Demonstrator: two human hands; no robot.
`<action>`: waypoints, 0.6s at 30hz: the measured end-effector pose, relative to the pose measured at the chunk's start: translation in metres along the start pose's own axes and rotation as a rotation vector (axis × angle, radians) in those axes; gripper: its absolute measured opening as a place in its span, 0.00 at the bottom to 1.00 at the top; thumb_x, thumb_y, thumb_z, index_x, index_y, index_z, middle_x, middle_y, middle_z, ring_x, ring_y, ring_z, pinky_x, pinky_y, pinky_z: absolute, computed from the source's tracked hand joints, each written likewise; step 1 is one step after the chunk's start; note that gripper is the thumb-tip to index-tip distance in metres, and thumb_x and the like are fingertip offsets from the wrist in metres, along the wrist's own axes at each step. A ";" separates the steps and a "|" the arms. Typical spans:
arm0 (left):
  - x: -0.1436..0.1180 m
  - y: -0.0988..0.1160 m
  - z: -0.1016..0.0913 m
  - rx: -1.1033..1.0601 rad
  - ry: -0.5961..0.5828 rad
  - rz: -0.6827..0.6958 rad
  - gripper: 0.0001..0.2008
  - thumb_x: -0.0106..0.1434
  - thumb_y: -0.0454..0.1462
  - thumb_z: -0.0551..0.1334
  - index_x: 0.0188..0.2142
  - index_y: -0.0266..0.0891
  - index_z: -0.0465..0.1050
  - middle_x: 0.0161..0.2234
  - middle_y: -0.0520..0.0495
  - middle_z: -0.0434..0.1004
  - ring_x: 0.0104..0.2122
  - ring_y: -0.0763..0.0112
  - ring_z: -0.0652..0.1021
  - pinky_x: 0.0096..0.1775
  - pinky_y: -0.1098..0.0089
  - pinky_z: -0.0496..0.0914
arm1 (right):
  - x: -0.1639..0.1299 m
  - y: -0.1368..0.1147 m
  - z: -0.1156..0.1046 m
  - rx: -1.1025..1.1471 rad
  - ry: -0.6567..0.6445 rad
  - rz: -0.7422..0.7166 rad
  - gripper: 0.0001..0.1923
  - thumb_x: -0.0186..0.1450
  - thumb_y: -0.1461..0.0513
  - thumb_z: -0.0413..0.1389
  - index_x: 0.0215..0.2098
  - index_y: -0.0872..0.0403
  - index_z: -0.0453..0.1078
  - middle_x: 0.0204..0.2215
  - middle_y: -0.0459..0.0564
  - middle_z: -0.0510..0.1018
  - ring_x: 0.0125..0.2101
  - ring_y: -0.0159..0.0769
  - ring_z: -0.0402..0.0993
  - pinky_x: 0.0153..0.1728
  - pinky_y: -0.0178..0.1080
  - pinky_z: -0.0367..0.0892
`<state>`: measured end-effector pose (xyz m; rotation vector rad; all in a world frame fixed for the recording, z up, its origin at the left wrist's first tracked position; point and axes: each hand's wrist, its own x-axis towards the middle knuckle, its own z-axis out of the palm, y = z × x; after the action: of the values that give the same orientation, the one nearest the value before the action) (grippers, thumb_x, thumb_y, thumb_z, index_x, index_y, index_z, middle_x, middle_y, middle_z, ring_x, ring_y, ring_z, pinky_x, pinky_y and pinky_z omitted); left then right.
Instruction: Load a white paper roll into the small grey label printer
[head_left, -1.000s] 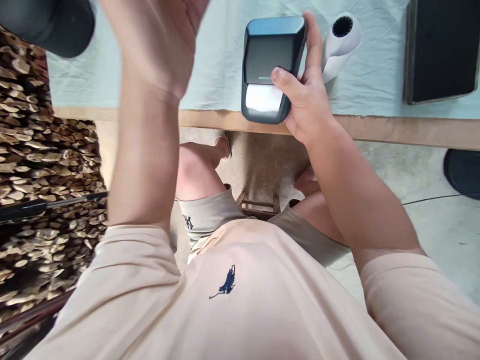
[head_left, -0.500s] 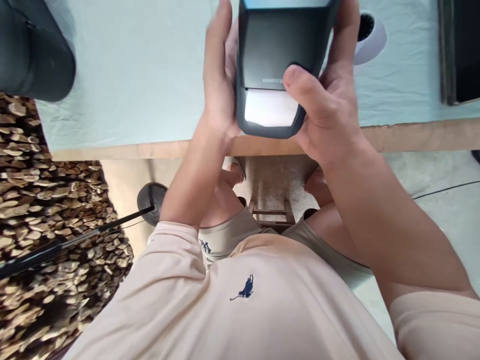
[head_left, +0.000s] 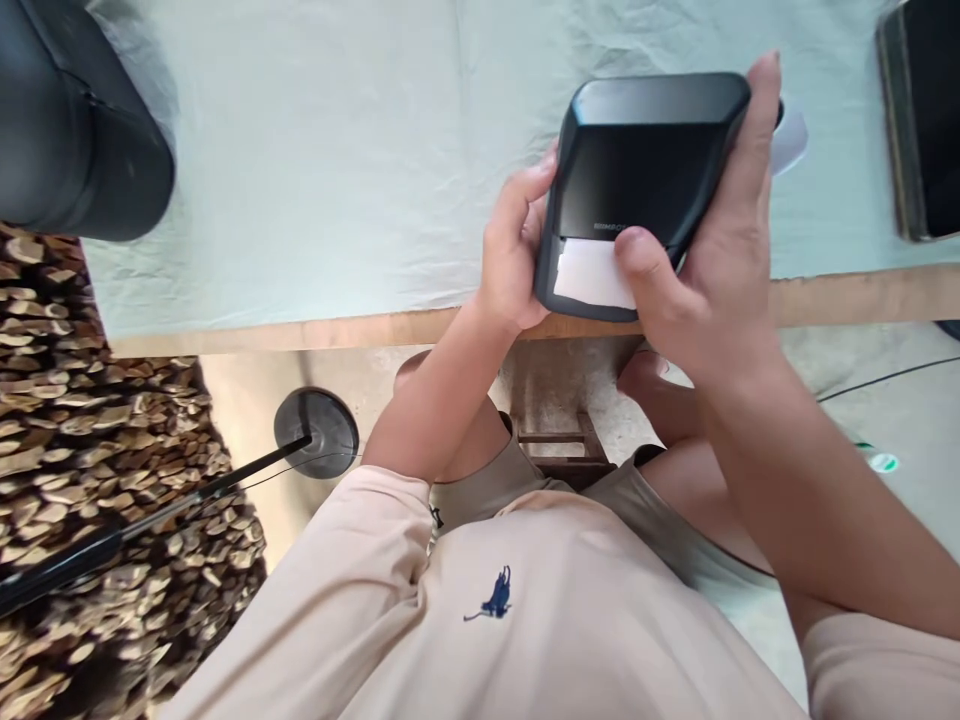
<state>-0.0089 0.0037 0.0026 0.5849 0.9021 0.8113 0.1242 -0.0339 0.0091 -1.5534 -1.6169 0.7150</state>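
Note:
Both hands hold a dark label printer (head_left: 637,180) above the near edge of the table, tilted slightly. A white label (head_left: 592,272) shows at its lower end, below faint lettering. My left hand (head_left: 514,245) grips the printer's left side, thumb along the edge. My right hand (head_left: 712,260) wraps round the right side, its thumb lying over the label's right part. Behind the right fingers sits a white rounded object with a dark part (head_left: 791,140), mostly hidden.
The table (head_left: 337,180) has a pale green cover and a bare wooden front edge. A black rounded case (head_left: 82,130) stands at the left, a dark framed panel (head_left: 926,120) at the right. Below left are a stand with a round base (head_left: 319,435) and stacked firewood (head_left: 135,450).
The printer, held in both hands, has moved right and lower in view, showing its top end. My left fingers are bent more closely round its side. The view has shifted slightly.

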 end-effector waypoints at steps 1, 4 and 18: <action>0.000 0.000 0.000 -0.003 -0.028 -0.009 0.21 0.54 0.52 0.51 0.39 0.42 0.67 0.39 0.52 0.73 0.58 0.57 0.60 0.52 0.58 0.65 | -0.003 -0.003 -0.003 -0.067 0.009 -0.001 0.39 0.55 0.49 0.50 0.59 0.39 0.35 0.53 0.44 0.53 0.56 0.32 0.52 0.62 0.43 0.53; 0.000 -0.002 -0.001 -0.035 -0.066 0.016 0.21 0.54 0.50 0.51 0.40 0.41 0.66 0.37 0.52 0.74 0.57 0.58 0.62 0.52 0.58 0.66 | -0.005 -0.011 -0.011 -0.167 0.007 0.030 0.40 0.54 0.48 0.51 0.60 0.43 0.38 0.52 0.49 0.51 0.57 0.35 0.49 0.59 0.47 0.56; -0.008 -0.004 0.000 -0.028 -0.133 -0.010 0.24 0.54 0.50 0.48 0.42 0.38 0.66 0.37 0.51 0.73 0.56 0.54 0.64 0.47 0.54 0.67 | -0.008 0.006 -0.017 0.222 0.135 -0.012 0.18 0.60 0.55 0.45 0.49 0.44 0.61 0.45 0.43 0.65 0.41 0.23 0.68 0.45 0.33 0.69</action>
<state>-0.0101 -0.0048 0.0038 0.6020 0.7703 0.7653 0.1411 -0.0426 0.0121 -1.4001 -1.3966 0.7402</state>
